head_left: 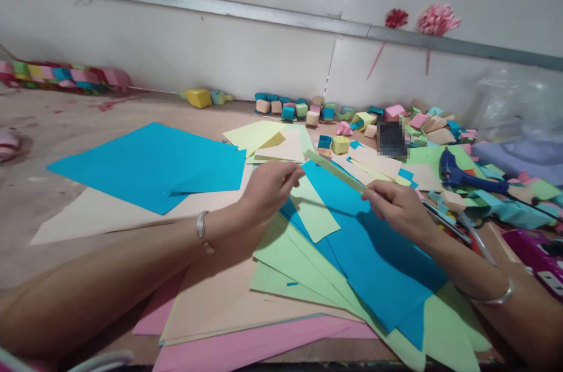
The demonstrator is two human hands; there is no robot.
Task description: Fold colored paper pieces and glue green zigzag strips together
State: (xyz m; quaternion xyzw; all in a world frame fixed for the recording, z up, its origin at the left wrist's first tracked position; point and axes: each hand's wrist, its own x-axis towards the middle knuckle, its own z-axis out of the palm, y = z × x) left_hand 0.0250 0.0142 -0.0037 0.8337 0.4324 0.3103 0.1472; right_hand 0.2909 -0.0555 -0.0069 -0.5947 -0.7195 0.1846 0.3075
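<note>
My right hand [393, 208] pinches one end of a narrow pale green paper strip [336, 171], which slants up to the left above the sheets. To the left, my left hand [272, 184] has its fingers curled together near the strip's far end; whatever they hold, if anything, is hidden. Below the hands a wider light green piece [317, 216] lies on blue sheets [378, 266]. Fanned green sheets [299, 260], peach sheets [211, 296] and pink sheets [246, 348] spread toward the front edge. A large blue sheet [149, 163] lies at the left.
A blue glue gun [470, 178] rests among paper scraps at the right, near a purple power strip [536, 260]. Small folded paper boxes [288, 112] line the wall at the back. Two paper flowers [440, 20] hang at a metal rail [272, 15].
</note>
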